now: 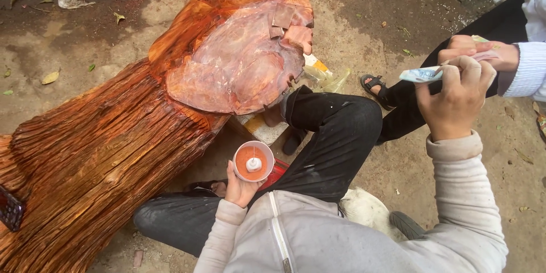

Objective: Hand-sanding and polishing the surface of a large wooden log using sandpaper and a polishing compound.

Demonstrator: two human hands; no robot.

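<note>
The person sits on the ground beside a big carved log (pixel 114 136), its ridged flank and broad smooth face (pixel 239 62) glistening orange-red all over, as if a wet coat of finish already covers what the camera shows. I see no bare dry wood on this side; whether the far side or the underside is coated I cannot tell.

The left hand (pixel 239 187) is wrapped around a small white cup (pixel 253 161), held upright just above the lap and near the log's lower edge. The cup holds orange liquid, with a small whitish piece sitting in it, perhaps a brush stub or applicator. So there is finish left in hand.

The right hand (pixel 455 102) is lifted well away from the log, its grip closed on the end of a folded paper note (pixel 422 74). Another person's hand (pixel 478 51), in a pale ribbed sleeve, pinches the same note from the other side, so both hold it at once.

To my eye the coating work is paused, not being applied right now: no brush touches the wood, and only the cup stays close to it.
</note>
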